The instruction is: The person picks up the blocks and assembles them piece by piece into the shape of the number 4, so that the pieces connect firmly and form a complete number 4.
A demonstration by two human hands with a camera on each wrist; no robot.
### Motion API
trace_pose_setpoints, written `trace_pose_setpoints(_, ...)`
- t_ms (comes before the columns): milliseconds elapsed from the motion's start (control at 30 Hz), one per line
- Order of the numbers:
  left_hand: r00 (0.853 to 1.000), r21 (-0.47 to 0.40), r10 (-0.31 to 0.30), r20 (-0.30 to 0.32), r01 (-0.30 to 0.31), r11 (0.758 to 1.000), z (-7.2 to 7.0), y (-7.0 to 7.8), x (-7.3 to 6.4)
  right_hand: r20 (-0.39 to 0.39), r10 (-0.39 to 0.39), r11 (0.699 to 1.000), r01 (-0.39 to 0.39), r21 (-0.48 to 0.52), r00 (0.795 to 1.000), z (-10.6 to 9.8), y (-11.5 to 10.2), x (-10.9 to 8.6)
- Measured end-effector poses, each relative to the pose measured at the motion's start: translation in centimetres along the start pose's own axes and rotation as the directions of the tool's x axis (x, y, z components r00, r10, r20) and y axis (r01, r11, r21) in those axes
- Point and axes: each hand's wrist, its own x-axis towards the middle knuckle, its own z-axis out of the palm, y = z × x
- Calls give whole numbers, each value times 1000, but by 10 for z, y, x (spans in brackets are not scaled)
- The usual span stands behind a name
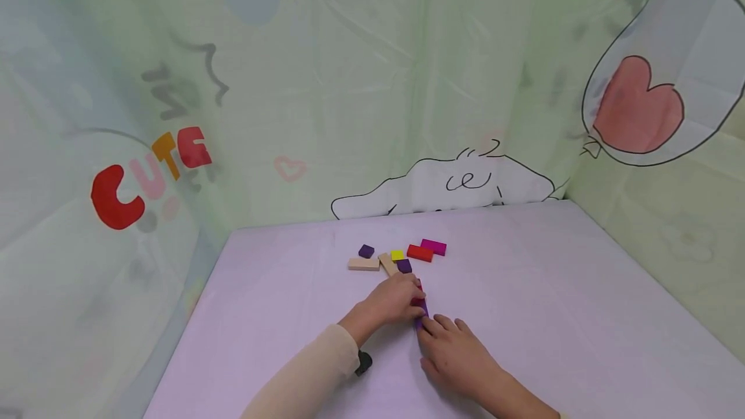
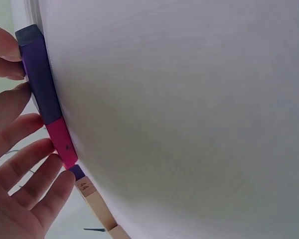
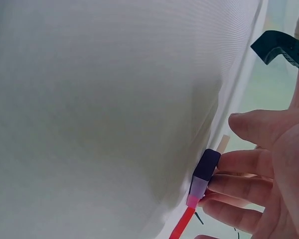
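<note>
A purple block and a pinkish-red block lie end to end on the white-covered table, forming a short row that points away from me. My left hand is over the row from the left; its thumb and fairly straight fingers touch the two blocks along their upper edge. At the near end, the extended fingertips of my right hand touch the purple block, and its thumb stands apart in the right wrist view. In the head view my fingers hide much of both blocks.
Beyond the row lie two plain wooden blocks, a yellow block, two small dark purple blocks, a red block and a magenta block. A printed curtain surrounds the table at the back and sides.
</note>
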Motion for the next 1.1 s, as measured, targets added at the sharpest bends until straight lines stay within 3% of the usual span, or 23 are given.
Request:
trace_pose_setpoints(367,1000,-8,-6,-7,6,1000,4,-1,-3,55,30,999,-32,40,998,-1,-1,4)
trace_pose_setpoints(567,1000,-15,-1,-19,1,1000,5,0,-4,8,-2,999,1,47,1000,-5,-1,3)
trace_pose_setpoints(800,1000,-25,3,-29,-4,1000,6,0,-10,-10,-2,992,3,123,1000,-16,3,11)
trace_pose_setpoints(1100,999,-14,3,-40,-3,1000,10,7,-16,-95,134,962,-107,250,986,-37,31,33)
